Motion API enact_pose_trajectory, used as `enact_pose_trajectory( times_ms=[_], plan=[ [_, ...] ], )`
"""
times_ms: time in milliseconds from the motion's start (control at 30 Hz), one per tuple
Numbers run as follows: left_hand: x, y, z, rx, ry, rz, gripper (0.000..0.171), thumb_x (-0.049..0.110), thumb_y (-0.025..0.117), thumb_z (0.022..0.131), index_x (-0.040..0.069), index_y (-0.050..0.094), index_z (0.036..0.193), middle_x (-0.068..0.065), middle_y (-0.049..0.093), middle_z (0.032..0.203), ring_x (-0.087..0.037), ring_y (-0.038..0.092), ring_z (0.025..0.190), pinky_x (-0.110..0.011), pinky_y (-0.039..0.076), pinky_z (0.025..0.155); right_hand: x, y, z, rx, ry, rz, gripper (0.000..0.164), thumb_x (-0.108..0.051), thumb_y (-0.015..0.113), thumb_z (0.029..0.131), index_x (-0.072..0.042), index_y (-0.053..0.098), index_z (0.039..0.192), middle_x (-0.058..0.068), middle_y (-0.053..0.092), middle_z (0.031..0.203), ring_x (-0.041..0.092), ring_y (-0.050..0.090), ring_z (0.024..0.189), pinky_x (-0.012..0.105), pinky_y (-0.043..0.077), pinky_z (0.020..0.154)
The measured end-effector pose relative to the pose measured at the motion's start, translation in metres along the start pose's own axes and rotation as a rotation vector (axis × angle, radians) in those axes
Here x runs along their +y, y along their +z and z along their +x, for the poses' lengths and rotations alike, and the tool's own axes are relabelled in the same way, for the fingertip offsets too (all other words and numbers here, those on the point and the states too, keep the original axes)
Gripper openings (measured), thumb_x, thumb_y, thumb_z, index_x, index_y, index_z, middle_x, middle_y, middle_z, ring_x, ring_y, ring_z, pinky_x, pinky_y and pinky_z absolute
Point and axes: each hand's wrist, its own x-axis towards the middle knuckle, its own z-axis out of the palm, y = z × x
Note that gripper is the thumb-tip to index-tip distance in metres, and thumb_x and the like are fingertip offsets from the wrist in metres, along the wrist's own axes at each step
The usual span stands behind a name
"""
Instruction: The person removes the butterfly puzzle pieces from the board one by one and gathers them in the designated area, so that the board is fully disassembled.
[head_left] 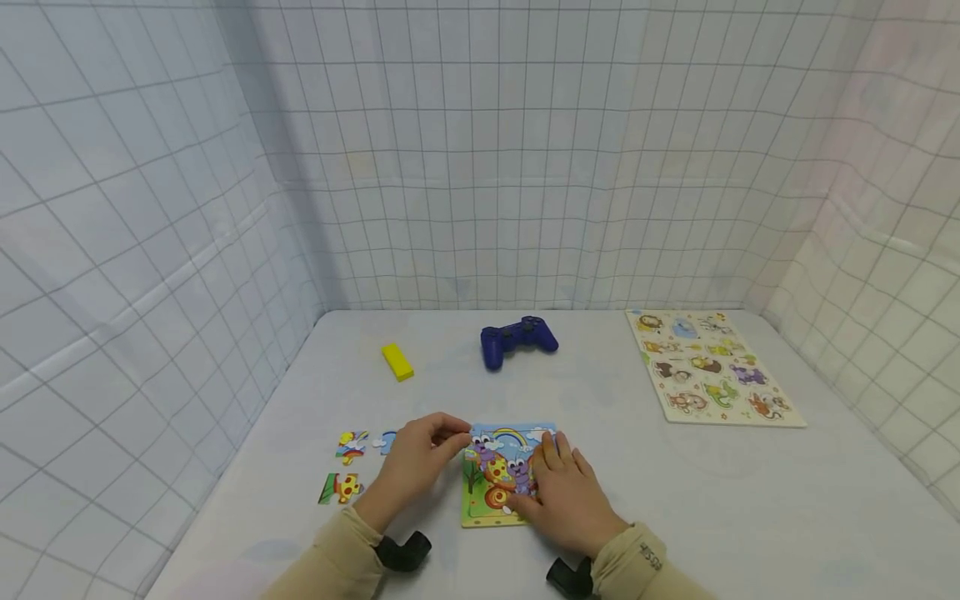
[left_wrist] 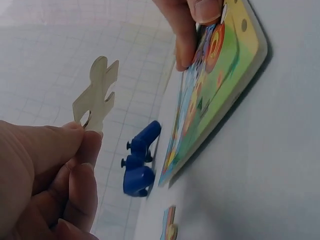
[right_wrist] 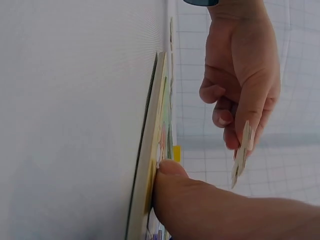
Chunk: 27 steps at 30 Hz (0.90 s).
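A wooden jigsaw piece (left_wrist: 96, 102) is pinched between the thumb and fingers of my left hand (head_left: 415, 457), its bare pale side facing the left wrist view. That hand hovers by the upper left corner of a colourful cartoon puzzle board (head_left: 480, 510), with the piece held above the table. My right hand (head_left: 572, 497) rests on the board's right part, fingers extended over the picture, and covers that side. In the right wrist view its thumb (right_wrist: 175, 187) lies against the board's edge. Three loose jigsaw pieces lie left of the board, one partly behind my left hand.
Farther back are a yellow block (head_left: 397, 362) and a dark blue game controller (head_left: 517, 340). An animal picture board (head_left: 712, 367) lies at the right rear. Grid-patterned cloth walls (head_left: 525, 183) stand behind and on both sides of the white table (head_left: 750, 517).
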Motion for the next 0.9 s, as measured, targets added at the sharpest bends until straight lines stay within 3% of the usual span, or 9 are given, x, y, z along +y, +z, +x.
enact_pose_trajectory(
  times_ms=[233, 400, 500, 667, 800, 900],
  plan=[
    [-0.032, -0.049, -0.013, 0.094, -0.014, 0.057, 0.016, 0.025, 0.074, 0.097, 0.017, 0.075, 0.111, 0.008, 0.076, 0.097, -0.011, 0.064, 0.087, -0.026, 0.049, 0.068, 0.000, 0.000, -0.001, -0.017, 0.001, -0.008, 0.090, -0.064, 0.057, 0.097, 0.007, 0.045, 0.150, 0.029, 0.028, 0.163, 0.048, 0.020, 0.154, 0.064, 0.021, 0.121],
    [-0.050, -0.087, -0.024, 0.151, -0.090, 0.040, 0.026, 0.031, 0.069, 0.100, 0.012, 0.073, 0.117, -0.002, 0.075, 0.103, -0.021, 0.068, 0.089, -0.028, 0.054, 0.070, -0.001, 0.000, 0.000, -0.026, 0.004, -0.004, 0.090, -0.065, 0.056, 0.097, 0.007, 0.044, 0.151, 0.029, 0.027, 0.164, 0.048, 0.019, 0.154, 0.064, 0.021, 0.121],
    [-0.053, -0.097, -0.028, 0.100, -0.133, 0.009, 0.030, 0.032, 0.069, 0.100, 0.009, 0.072, 0.119, -0.004, 0.075, 0.106, -0.021, 0.069, 0.091, -0.028, 0.055, 0.071, 0.000, -0.001, 0.001, -0.027, 0.007, -0.002, 0.091, -0.065, 0.057, 0.097, 0.007, 0.043, 0.151, 0.029, 0.026, 0.164, 0.047, 0.018, 0.155, 0.064, 0.020, 0.121],
    [-0.059, -0.098, -0.031, -0.059, -0.185, 0.000, 0.024, 0.026, 0.072, 0.098, 0.010, 0.074, 0.115, 0.000, 0.075, 0.105, -0.015, 0.065, 0.092, -0.026, 0.053, 0.075, -0.001, 0.000, 0.000, -0.032, 0.011, 0.010, 0.091, -0.065, 0.057, 0.097, 0.007, 0.043, 0.152, 0.029, 0.026, 0.164, 0.048, 0.017, 0.155, 0.064, 0.020, 0.121],
    [-0.062, -0.098, -0.035, -0.152, -0.146, 0.025, 0.020, 0.023, 0.075, 0.095, 0.008, 0.074, 0.109, 0.001, 0.074, 0.098, -0.014, 0.064, 0.085, -0.025, 0.052, 0.070, -0.002, 0.000, 0.001, -0.033, 0.008, 0.012, 0.091, -0.065, 0.057, 0.097, 0.007, 0.043, 0.151, 0.029, 0.026, 0.164, 0.048, 0.018, 0.154, 0.064, 0.020, 0.121],
    [-0.063, -0.097, -0.036, -0.171, -0.100, 0.054, 0.020, 0.022, 0.076, 0.094, 0.007, 0.074, 0.107, 0.002, 0.074, 0.094, -0.012, 0.064, 0.082, -0.024, 0.051, 0.069, -0.003, -0.001, 0.000, -0.031, 0.011, 0.018, 0.091, -0.064, 0.058, 0.097, 0.007, 0.043, 0.151, 0.029, 0.026, 0.164, 0.048, 0.018, 0.154, 0.064, 0.020, 0.121]
  ],
)
